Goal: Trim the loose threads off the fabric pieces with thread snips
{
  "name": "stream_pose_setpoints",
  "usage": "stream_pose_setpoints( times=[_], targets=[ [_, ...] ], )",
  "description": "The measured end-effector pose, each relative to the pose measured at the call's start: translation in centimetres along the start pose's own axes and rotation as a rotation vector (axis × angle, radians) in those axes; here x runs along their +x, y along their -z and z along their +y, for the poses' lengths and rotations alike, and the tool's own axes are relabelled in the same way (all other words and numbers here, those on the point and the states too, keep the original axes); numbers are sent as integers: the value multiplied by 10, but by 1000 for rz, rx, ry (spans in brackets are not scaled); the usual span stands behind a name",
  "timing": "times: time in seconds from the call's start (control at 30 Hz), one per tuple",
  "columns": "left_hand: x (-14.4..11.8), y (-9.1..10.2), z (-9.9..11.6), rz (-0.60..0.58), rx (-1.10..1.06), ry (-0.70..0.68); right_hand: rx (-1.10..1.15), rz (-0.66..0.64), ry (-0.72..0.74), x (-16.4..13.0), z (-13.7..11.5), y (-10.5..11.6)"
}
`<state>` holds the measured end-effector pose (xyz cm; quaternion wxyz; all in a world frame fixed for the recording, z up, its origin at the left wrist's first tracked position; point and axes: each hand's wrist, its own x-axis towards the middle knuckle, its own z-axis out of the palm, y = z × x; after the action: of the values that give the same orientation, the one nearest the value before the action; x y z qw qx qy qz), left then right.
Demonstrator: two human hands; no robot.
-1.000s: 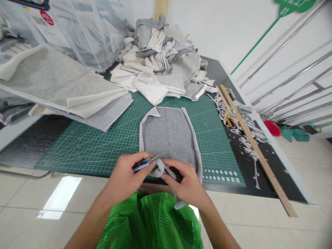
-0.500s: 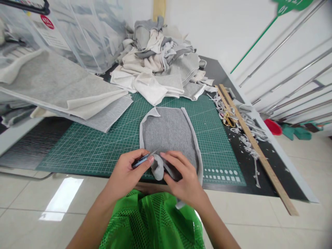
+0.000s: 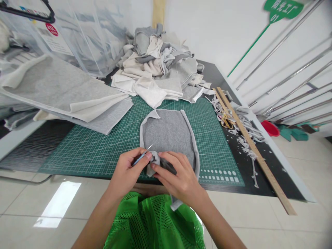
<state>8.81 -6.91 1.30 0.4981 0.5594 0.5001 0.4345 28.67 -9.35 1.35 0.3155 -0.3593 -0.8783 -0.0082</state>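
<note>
Grey cloth [image 3: 168, 129]: spread on the green mat [image 3: 212, 138], near end bunched up;
Bunched end: apparently being worked with the blue-handled tool [image 3: 140, 159]; next calls for steady cloth, metal tip clear of skin;
Left hand [image 3: 129, 169]: pinched closed on the tool;
Right hand [image 3: 178, 176]: fingers curled, slightly parted, gripping cloth

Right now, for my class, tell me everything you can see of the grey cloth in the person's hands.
The grey cloth looks soft and knitted: mid-grey inside, with paler edges curling inward along both sides and the far left corner folded over. Its far part lies flat on the green cutting mat; part of its near end is bunched between the left hand, which also holds a blue-handled tool, and the right hand, below which a pale-edged corner hangs.
</note>
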Motion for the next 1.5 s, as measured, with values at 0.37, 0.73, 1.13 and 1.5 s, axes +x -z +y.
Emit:
stream_pose_setpoints(
  times=[0.37, 0.73, 1.13, 1.5],
  targets=[
    [4, 0, -3, -30, 10, 21, -16, 1, 4, 11, 8, -8],
    [4, 1, -7, -45, 90, -16, 570, 137, -230, 12, 10, 2],
    [1, 3, -3, -128, 157, -52, 944, 311, -281, 27, 7, 0],
    [-12, 19, -15, -87, 89, -87, 1028, 76, -320, 27, 10, -2]
  ],
)
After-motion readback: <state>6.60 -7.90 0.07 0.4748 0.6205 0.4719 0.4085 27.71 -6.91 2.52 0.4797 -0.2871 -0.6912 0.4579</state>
